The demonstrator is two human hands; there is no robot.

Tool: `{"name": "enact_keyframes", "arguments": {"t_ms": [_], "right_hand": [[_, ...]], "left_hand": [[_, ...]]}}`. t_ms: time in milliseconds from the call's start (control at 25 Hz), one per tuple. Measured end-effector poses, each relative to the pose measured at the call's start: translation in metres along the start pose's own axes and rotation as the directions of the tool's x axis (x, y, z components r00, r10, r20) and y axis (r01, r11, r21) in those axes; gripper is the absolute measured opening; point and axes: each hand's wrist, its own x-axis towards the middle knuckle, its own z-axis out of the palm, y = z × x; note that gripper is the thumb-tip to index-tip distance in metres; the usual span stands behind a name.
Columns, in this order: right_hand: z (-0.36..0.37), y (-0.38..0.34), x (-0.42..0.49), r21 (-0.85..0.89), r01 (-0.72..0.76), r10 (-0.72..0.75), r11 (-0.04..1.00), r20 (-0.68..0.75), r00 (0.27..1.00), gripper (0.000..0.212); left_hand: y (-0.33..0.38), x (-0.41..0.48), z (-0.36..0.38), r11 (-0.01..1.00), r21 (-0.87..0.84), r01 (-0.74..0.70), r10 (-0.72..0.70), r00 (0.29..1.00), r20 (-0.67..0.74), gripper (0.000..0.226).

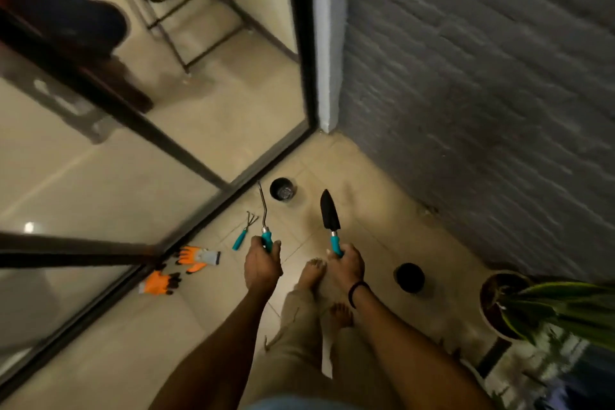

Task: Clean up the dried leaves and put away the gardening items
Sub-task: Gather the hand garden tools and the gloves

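My left hand (262, 264) grips the teal handle of a thin metal weeder tool (264, 208), its bent shaft pointing away from me. My right hand (346, 266) grips the teal handle of a black trowel (329, 210), blade pointing forward. A small hand rake (244, 231) with a teal handle lies on the tiled floor just left of the weeder. Two orange gardening gloves (196, 258) (159, 283) lie by the door track. I see no dried leaves clearly.
A sliding glass door frame (233, 183) runs along the left. A grey brick wall (482, 93) closes the right. Two small black pots (283, 189) (410, 277) stand on the floor. A potted plant (509, 303) sits at the right. My bare feet are below my hands.
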Motion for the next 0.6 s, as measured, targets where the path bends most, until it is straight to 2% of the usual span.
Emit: {"name": "enact_keyframes", "arguments": {"t_ms": [200, 320, 440, 600], "right_hand": [[0.013, -0.006, -0.09, -0.075, 0.108, -0.098, 0.991, 0.123, 0.987, 0.022], [0.037, 0.011, -0.126, -0.222, 0.14, -0.086, 0.965, 0.235, 0.968, 0.026], [0.064, 0.001, -0.153, -0.335, 0.221, -0.093, 0.916, 0.358, 0.929, 0.024], [0.134, -0.025, -0.202, -0.419, 0.413, -0.182, 0.808, 0.489, 0.853, 0.025]], "left_hand": [[-0.059, -0.087, -0.048, 0.962, -0.227, 0.151, -0.186, 0.973, -0.14, 0.034], [-0.112, -0.127, -0.06, 0.926, -0.297, 0.235, -0.303, 0.929, -0.212, 0.033], [-0.166, -0.161, -0.072, 0.861, -0.407, 0.306, -0.431, 0.863, -0.263, 0.033], [-0.251, -0.197, -0.099, 0.717, -0.54, 0.441, -0.637, 0.728, -0.253, 0.034]]}}
